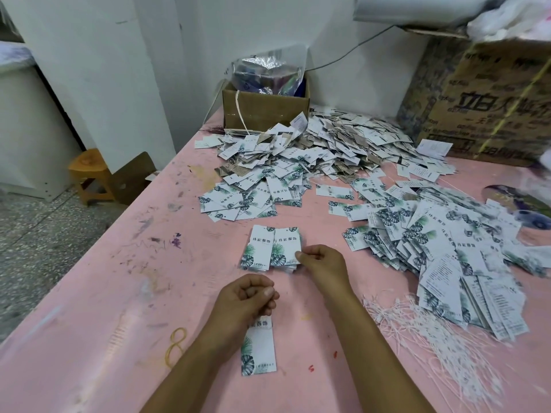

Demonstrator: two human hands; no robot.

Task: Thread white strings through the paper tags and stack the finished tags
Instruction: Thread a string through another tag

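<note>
My left hand point(247, 296) grips the top end of a white paper tag point(258, 347) printed with green leaves; the tag hangs down toward me over the pink table point(119, 278). My right hand point(320, 263) pinches the right edge of a small stack of tags point(286, 248), which lies beside a second stack point(258, 248). A tangle of white strings point(432, 332) lies to the right of my right forearm. No string shows clearly in either hand.
Loose tags are heaped at the right point(447, 248) and across the back point(313, 150). An open cardboard box point(265, 108) with plastic bags stands at the wall, a large carton point(492, 108) at the back right. A yellow rubber band point(176, 344) lies near the left.
</note>
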